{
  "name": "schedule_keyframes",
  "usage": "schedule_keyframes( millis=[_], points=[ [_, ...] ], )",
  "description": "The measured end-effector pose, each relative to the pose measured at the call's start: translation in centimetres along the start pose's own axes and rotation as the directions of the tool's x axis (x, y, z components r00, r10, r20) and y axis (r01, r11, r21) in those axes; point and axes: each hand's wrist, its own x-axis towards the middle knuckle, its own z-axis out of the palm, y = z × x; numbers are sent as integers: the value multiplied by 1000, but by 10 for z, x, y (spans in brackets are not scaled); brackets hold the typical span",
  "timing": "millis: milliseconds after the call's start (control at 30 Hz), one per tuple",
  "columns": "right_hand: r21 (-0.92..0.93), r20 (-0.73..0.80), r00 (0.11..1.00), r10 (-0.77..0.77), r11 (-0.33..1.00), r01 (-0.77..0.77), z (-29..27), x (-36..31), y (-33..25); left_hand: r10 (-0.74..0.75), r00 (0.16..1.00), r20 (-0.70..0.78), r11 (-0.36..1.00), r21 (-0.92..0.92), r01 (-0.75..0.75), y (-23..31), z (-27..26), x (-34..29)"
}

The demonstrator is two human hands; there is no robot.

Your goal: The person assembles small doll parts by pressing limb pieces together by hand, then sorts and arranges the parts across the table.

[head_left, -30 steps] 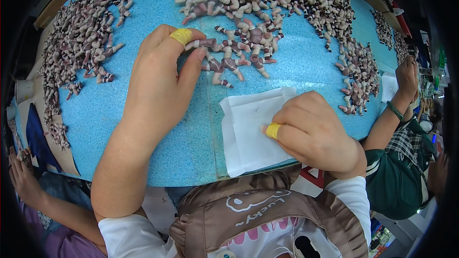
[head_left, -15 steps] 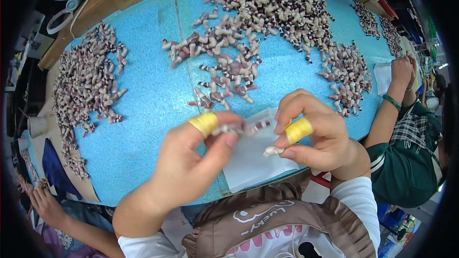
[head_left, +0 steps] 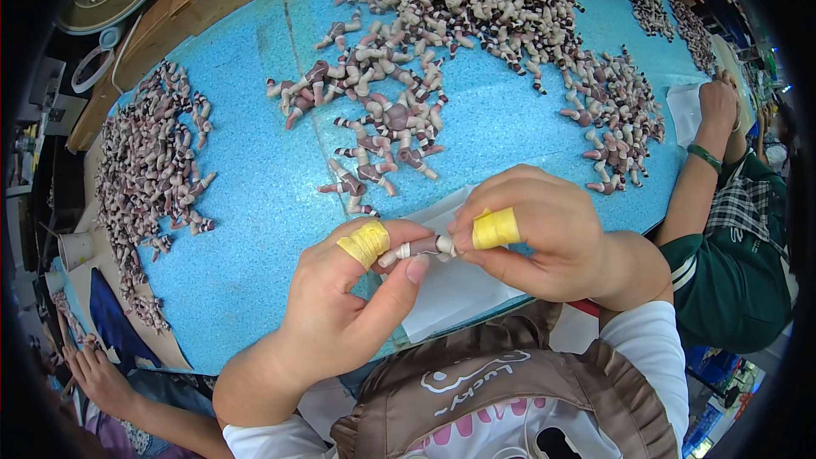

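Between finger and thumb, my left hand [head_left: 344, 289] pinches a small toy figure's body [head_left: 416, 248], mauve in the middle with pale, dark-banded ends. My right hand [head_left: 531, 234] pinches a little cream-coloured piece [head_left: 447, 246] against the right end of that body; fingers hide most of the piece, and I cannot tell whether it is joined on. Yellow tape wraps a finger on each hand. Under my hands lies a white paper sheet [head_left: 459, 289] at the table's near edge. Just beyond it are several similar loose figure bodies [head_left: 374, 161].
The blue tabletop [head_left: 255, 229] bears a big heap of small figure parts [head_left: 476, 0] at the back, with more piles at left [head_left: 144, 153] and right [head_left: 620, 110]. People sit at both sides: a forearm [head_left: 701, 161] at right, a hand [head_left: 98, 374] at lower left.
My right hand has moved left, bringing the cream piece from apart into contact with the figure body. The left hand still holds that body. The whole view has shifted slightly.
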Motion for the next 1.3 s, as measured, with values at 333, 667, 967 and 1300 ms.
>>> schedule_keyframes(
  millis=[333,667,967,1300],
  points=[
    [158,-30,998,57,986,-52,9,-2,1,328,944,25,903,284,-321,3,-2,6],
    [33,-81,992,-101,994,103,7,0,3,313,933,176,892,281,-353,3,-7,6],
    [25,-134,989,-69,997,73,12,-6,-2,368,917,157,851,340,-400,0,3,5],
    [-66,-164,980,-112,993,102,16,6,9,318,946,56,819,486,-304,1,-4,7]
  ],
)
